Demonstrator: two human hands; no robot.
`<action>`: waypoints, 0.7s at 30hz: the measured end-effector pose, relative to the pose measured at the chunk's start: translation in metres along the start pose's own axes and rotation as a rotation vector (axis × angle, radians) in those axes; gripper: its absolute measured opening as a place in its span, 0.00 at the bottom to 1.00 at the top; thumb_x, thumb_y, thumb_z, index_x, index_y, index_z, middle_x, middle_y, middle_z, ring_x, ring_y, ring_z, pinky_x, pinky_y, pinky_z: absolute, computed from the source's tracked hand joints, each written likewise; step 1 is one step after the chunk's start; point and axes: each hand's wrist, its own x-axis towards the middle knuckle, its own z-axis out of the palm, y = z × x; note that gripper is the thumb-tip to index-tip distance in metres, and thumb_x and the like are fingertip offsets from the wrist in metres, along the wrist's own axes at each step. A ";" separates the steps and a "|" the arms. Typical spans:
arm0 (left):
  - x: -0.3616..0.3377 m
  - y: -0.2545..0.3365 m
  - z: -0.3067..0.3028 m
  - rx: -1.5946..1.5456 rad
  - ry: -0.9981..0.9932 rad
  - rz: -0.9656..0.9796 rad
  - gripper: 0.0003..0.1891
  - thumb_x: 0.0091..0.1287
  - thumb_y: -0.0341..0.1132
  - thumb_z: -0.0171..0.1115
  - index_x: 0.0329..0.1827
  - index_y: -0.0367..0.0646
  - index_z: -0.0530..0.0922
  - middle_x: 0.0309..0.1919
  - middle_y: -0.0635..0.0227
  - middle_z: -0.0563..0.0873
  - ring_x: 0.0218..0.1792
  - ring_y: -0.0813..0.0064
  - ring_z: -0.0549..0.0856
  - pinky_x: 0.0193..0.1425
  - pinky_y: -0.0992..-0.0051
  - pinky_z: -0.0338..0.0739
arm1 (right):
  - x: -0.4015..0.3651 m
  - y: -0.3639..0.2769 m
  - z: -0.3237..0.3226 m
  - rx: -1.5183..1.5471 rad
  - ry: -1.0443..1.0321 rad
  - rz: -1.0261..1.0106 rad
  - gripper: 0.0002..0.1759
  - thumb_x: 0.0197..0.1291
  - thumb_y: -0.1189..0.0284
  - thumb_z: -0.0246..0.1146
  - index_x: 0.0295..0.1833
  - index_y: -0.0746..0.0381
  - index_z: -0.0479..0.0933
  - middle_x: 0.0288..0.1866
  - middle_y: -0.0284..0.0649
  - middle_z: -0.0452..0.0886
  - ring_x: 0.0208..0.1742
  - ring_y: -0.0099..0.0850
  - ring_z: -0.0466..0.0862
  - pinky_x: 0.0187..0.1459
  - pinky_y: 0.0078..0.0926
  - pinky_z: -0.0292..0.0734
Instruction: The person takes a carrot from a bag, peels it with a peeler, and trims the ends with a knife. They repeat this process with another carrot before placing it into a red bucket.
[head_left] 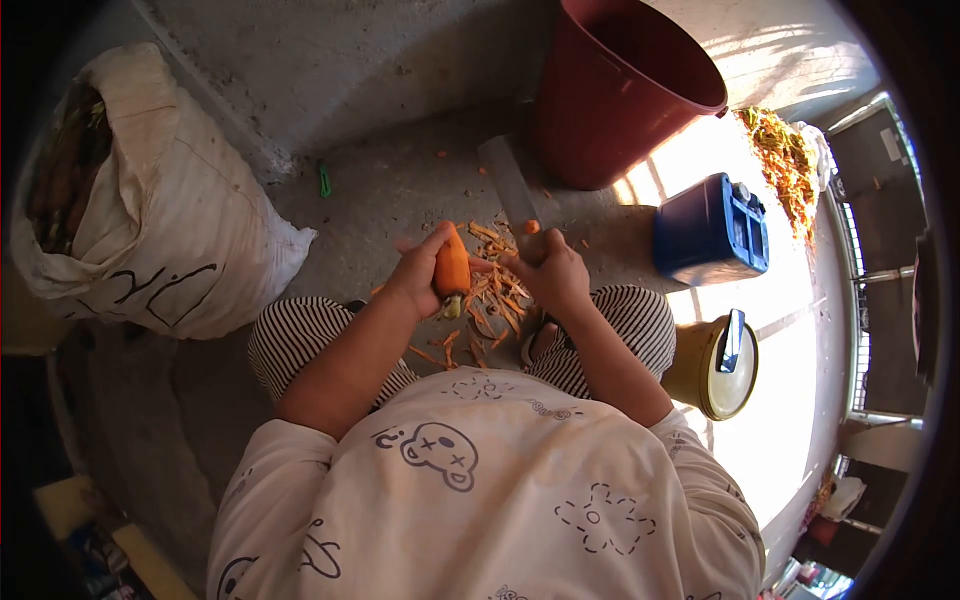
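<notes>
My left hand [418, 272] is wrapped round a peeled carrot [454, 262], its greenish stem end pointing down toward me. In my right hand [555, 272] I grip a knife [512, 185] by its handle, with the broad blade pointing up and away. A small orange piece [531, 227] shows by the base of the blade. Below both hands, carrot peelings [497, 290] lie scattered on the concrete floor between my feet.
A white sack [190, 200] stuffed with carrots stands at the left. A dark red bucket [620, 100] is ahead, a blue jerrycan [705, 232] right of it. On a lidded tub [715, 385] rests a phone [732, 342]. Peelings are heaped [780, 160] farther right.
</notes>
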 end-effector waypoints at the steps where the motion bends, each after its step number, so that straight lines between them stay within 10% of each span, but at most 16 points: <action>1: -0.001 0.000 0.006 -0.085 0.050 -0.005 0.22 0.64 0.49 0.44 0.49 0.39 0.62 0.41 0.44 0.76 0.35 0.67 0.79 0.37 0.70 0.75 | -0.005 -0.003 -0.001 0.001 0.005 -0.086 0.30 0.37 0.49 0.66 0.34 0.63 0.66 0.35 0.44 0.76 0.36 0.40 0.79 0.37 0.35 0.72; 8: -0.001 -0.012 0.018 -0.326 0.168 0.044 0.15 0.64 0.45 0.42 0.42 0.44 0.70 0.35 0.66 0.76 0.31 0.71 0.78 0.33 0.68 0.75 | -0.024 -0.017 0.017 0.018 0.231 -0.485 0.32 0.27 0.51 0.70 0.29 0.62 0.65 0.29 0.39 0.71 0.27 0.35 0.78 0.27 0.32 0.74; 11: -0.005 -0.013 0.018 -0.246 0.135 0.080 0.21 0.67 0.50 0.35 0.52 0.46 0.64 0.47 0.65 0.73 0.46 0.69 0.74 0.50 0.69 0.71 | -0.022 -0.018 0.016 0.007 0.313 -0.555 0.30 0.26 0.52 0.70 0.27 0.62 0.64 0.27 0.38 0.72 0.24 0.34 0.78 0.24 0.30 0.73; 14: -0.007 -0.013 0.017 -0.240 0.166 0.102 0.21 0.67 0.51 0.35 0.51 0.46 0.64 0.45 0.66 0.74 0.46 0.70 0.75 0.50 0.69 0.71 | -0.024 -0.023 0.014 0.023 0.314 -0.543 0.30 0.26 0.52 0.70 0.26 0.62 0.64 0.24 0.38 0.73 0.24 0.34 0.78 0.24 0.29 0.73; 17: -0.001 -0.017 0.012 -0.310 0.164 0.130 0.15 0.65 0.47 0.42 0.39 0.44 0.69 0.32 0.67 0.76 0.28 0.73 0.76 0.29 0.72 0.74 | -0.024 -0.026 0.012 0.040 0.314 -0.527 0.30 0.25 0.52 0.70 0.26 0.62 0.65 0.22 0.37 0.74 0.24 0.34 0.78 0.25 0.29 0.74; 21: -0.002 -0.015 0.010 -0.234 0.127 0.134 0.18 0.66 0.49 0.36 0.47 0.46 0.65 0.42 0.67 0.74 0.41 0.73 0.76 0.37 0.74 0.75 | -0.025 -0.030 0.010 0.055 0.291 -0.475 0.30 0.25 0.51 0.70 0.26 0.62 0.65 0.21 0.38 0.75 0.24 0.34 0.79 0.25 0.29 0.74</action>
